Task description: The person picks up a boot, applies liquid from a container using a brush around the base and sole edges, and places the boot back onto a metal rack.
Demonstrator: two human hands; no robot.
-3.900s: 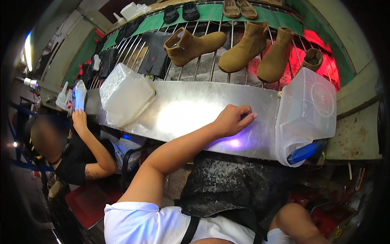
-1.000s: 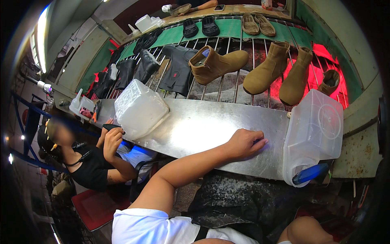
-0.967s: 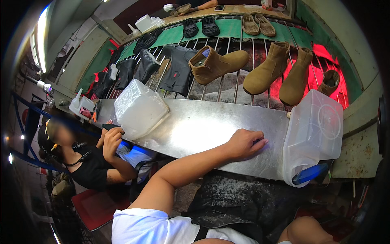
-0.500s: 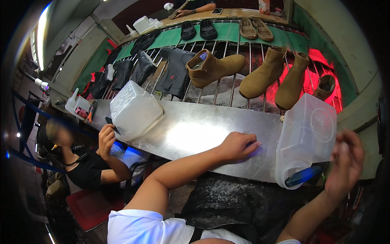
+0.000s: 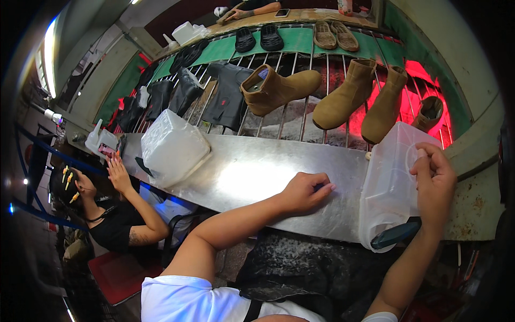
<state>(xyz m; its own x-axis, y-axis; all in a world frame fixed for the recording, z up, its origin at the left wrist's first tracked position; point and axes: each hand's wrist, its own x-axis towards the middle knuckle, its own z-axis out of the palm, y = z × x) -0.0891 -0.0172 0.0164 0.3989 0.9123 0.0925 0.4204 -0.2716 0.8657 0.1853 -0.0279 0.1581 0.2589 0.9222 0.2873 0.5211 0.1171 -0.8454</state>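
Note:
My left hand rests on the metal work surface, its fingers curled and nothing visible in them. At the right, my right hand is raised against or just in front of a clear plastic container; whether it touches the wall I cannot tell. Its fingers are bent and apart from the thumb, with nothing seen between them. Near that wrist, a dark green handle-like object lies at the container's near rim. Beyond the metal surface, tan ankle boots lie on a rack of metal bars.
A white translucent jug stands left on the metal surface. Black boots lie on the rack, with black soles and tan soles on a green strip behind. Red light glows below. A co-worker sits at the left; another person's hand shows across.
My right hand has moved left and up to the clear container. My left hand stays on the metal surface. The left co-worker's hand has moved left, away from the white jug.

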